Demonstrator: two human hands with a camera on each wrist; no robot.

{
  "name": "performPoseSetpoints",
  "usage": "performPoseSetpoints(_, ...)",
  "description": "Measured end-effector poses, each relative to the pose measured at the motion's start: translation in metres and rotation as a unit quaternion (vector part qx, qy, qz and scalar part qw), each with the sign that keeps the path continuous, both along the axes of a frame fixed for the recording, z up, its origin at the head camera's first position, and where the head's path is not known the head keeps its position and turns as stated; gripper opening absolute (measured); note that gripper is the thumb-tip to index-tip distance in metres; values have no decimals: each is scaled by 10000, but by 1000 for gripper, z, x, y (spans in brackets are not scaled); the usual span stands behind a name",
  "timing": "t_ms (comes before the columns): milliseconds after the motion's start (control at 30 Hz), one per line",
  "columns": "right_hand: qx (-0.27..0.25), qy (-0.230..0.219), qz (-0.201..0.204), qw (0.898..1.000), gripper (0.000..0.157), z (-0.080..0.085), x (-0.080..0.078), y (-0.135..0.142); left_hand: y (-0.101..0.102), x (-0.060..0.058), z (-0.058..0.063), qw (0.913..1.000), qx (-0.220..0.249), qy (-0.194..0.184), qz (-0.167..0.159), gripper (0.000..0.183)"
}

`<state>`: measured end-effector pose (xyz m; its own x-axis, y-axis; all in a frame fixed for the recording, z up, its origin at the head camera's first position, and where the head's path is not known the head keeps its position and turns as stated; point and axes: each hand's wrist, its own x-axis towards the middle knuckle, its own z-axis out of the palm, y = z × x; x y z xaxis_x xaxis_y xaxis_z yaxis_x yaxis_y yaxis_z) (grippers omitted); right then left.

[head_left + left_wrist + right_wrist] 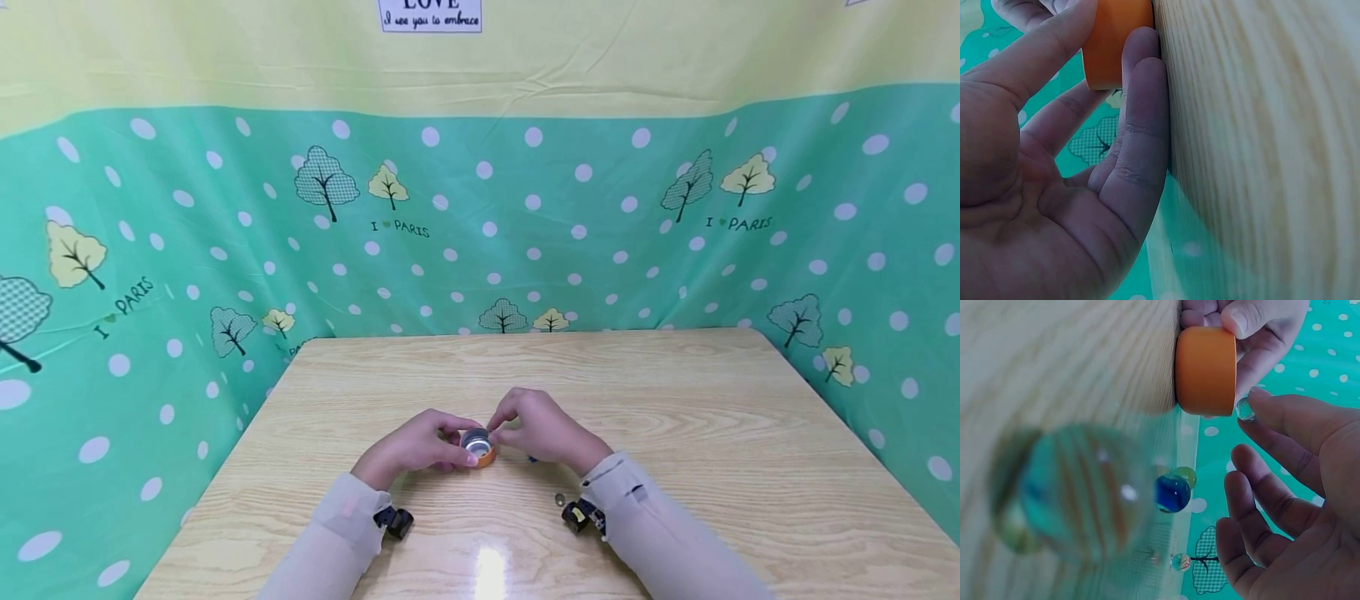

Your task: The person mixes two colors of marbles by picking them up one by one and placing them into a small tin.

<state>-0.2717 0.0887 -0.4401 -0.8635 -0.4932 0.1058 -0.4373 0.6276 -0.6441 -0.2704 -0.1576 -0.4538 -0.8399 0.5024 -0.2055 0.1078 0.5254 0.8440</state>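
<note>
Your left hand: your left hand (420, 443) grips the orange container (1207, 372), thumb at the near side of the rim and forefinger along the far side, the fingers spread only as wide as the container between them.
Your right hand: your right hand (542, 427) pinches a clear marble (1245, 409) between thumb and forefinger, with just the marble in the gap; its other three fingers are loosely bent and apart from the pinch.
Clear marble: it sits at the very tips of your thumb and forefinger, by the rim on the side nearest your right hand; you cannot tell from these views whether it touches the rim.
Orange container: it stands upright on the wooden table (675, 400), its silvery mouth facing up between your hands; what lies inside is too small to tell.
Loose marbles: a dark blue marble (1174, 492) lies on the table near your right hand, a yellow-green marble (1187, 477) behind it in the right wrist view, and a small pale marble (1180, 562) farther off.
In the way: a striped marble (1091, 494), blurred and close to the lens, covers much of your right wrist view; from the head camera, your right fingers hide the clear marble.
Backdrop: a green dotted cloth (525, 250) hangs behind the table.
</note>
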Motion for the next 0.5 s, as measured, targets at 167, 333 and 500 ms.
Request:
performPoseSetpoints(167,61,-43,23,10000,6,-2,1,-4,1,0,0,10000,-32,39,1,52)
performPoseSetpoints(333,20,-120,103,9999,8,-4,4,-7,1,0,0,10000,-28,11,54,52)
performPoseSetpoints(500,55,-76,121,9999,6,-5,5,-8,1,0,0,10000,-34,25,51,53)
